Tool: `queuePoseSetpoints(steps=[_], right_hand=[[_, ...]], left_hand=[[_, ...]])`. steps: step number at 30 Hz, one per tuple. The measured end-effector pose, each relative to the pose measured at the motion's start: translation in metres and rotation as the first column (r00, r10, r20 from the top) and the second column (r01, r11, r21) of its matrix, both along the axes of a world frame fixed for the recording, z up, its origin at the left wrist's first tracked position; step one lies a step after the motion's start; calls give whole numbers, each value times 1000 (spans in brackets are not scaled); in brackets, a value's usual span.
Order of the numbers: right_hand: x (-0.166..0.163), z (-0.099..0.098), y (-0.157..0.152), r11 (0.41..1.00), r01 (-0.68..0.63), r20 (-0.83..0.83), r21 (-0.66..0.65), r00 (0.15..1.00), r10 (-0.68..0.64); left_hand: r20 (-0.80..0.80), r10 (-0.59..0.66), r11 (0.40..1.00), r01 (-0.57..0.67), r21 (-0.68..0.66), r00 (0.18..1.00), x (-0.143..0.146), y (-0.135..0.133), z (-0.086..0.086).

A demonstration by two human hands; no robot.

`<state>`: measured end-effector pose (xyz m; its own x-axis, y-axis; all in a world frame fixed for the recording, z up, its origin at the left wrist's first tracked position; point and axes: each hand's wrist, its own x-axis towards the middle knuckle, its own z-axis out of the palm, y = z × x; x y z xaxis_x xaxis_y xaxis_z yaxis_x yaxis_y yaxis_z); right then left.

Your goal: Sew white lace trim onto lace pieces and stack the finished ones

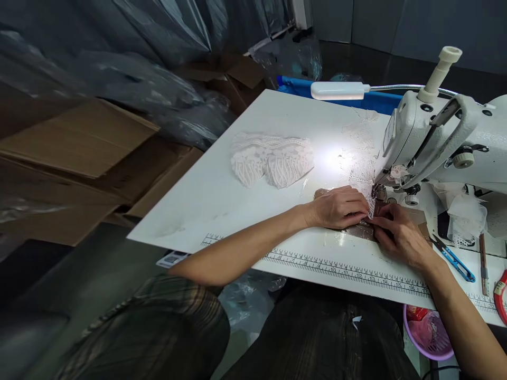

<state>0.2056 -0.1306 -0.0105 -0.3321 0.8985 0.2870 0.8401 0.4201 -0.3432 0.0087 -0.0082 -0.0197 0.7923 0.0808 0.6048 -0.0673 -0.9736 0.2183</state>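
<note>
White lace [358,166] runs down the table to the needle area of a white sewing machine [400,137]. My left hand [343,207] lies palm down left of the presser foot, its fingers closed on the lace's near edge. Close beside it, my right hand [402,235] pinches the same edge between thumb and forefinger. Both sets of fingertips nearly meet just in front of the needle; the exact grip is partly hidden. Beneath the hands shows a brown, shiny sheet [358,231]. Two folded-looking white lace pieces [273,158] lie farther left on the white table.
Blue thread snips [453,257], a brown pen-like tool [483,264] and a red ring-shaped handle [501,298] lie at right. A lamp [338,91] lights the table [190,211]. Cardboard boxes [75,137] stand left; a purple basket [428,345] sits below.
</note>
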Motion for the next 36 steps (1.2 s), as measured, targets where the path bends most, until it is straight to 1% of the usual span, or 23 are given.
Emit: queuePoseSetpoints(steps=[5, 8, 9, 11, 13, 14, 18, 21, 26, 30, 32, 36], right_hand=[[1, 0, -1, 999, 4, -32, -44, 999, -6], [5, 0, 2, 999, -26, -97, -44, 995, 22], [7, -1, 3, 999, -6, -121, -35, 993, 1], [11, -4, 6, 997, 78, -144, -12, 986, -78], [13, -8, 9, 989, 145, -119, 8, 983, -143], [13, -11, 9, 988, 152, -95, 12, 984, -151], [12, -16, 9, 990, 138, -33, 15, 990, -137], [11, -17, 8, 990, 136, -29, 23, 990, -136], [11, -17, 8, 991, 134, -36, 24, 990, -133], [9, -16, 8, 989, 143, -38, 22, 989, -142], [9, -15, 7, 989, 143, -40, 29, 989, -142], [10, -13, 6, 997, 73, -28, 22, 997, -72]], left_hand=[[-19, -8, 997, 9, 76, 1000, 0, 0, -2], [-83, 18, 994, -9, 107, 996, -1, 0, -1], [-110, 23, 994, -11, 111, 994, -2, 0, 0], [-144, 18, 994, -1, 112, 989, -2, 1, 1], [-140, -6, 993, 23, 120, 990, -3, 1, 1], [-130, -17, 991, 34, 128, 991, -4, 2, 2], [-152, -6, 987, 30, 160, 988, -4, 2, 2], [-187, 23, 984, 11, 180, 982, -4, 1, 1], [-165, 33, 973, 6, 230, 986, -3, 1, 2], [-215, 47, 975, 2, 222, 975, -3, 0, 5], [-214, 38, 974, 11, 225, 976, -4, -2, 7], [-227, 36, 982, 7, 189, 973, -7, -4, 10]])
